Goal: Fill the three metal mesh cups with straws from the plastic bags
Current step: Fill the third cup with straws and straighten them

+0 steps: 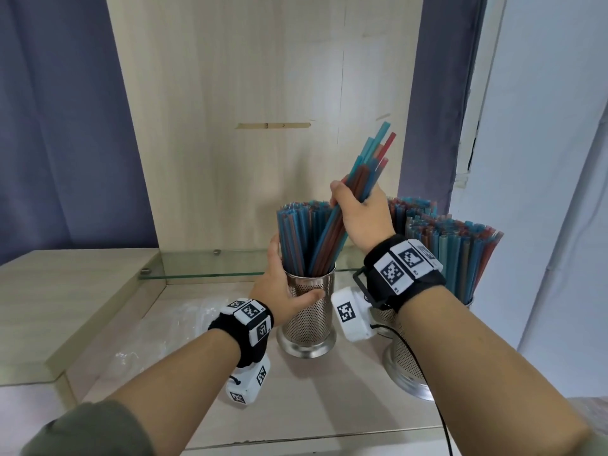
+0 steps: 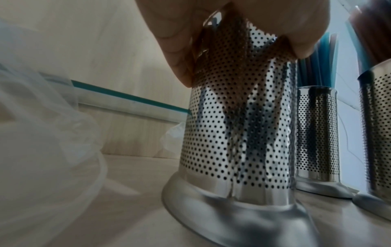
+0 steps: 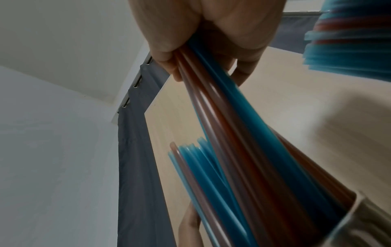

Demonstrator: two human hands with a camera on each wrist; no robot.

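Note:
A perforated metal cup (image 1: pixel 312 314) stands in the middle of the wooden shelf, partly filled with blue and red straws (image 1: pixel 296 235). My left hand (image 1: pixel 285 284) grips it near the rim, thumb across the front; the left wrist view shows this cup (image 2: pixel 239 133) up close. My right hand (image 1: pixel 357 210) holds a slanted bundle of straws (image 1: pixel 370 166) whose lower ends are inside that cup. From the right wrist the bundle (image 3: pixel 232 125) runs from my fingers (image 3: pixel 169 66) down to the cup's rim (image 3: pixel 359 215). Two more cups (image 1: pixel 406 363) on the right are packed with straws (image 1: pixel 460 251).
A crumpled clear plastic bag (image 1: pixel 154 340) lies on the shelf left of the cups. A glass ledge (image 1: pixel 204 268) runs along the back, below a wooden panel. A raised wooden step (image 1: pixel 65 307) borders the left side. A black cable (image 1: pixel 441 416) hangs from my right wrist.

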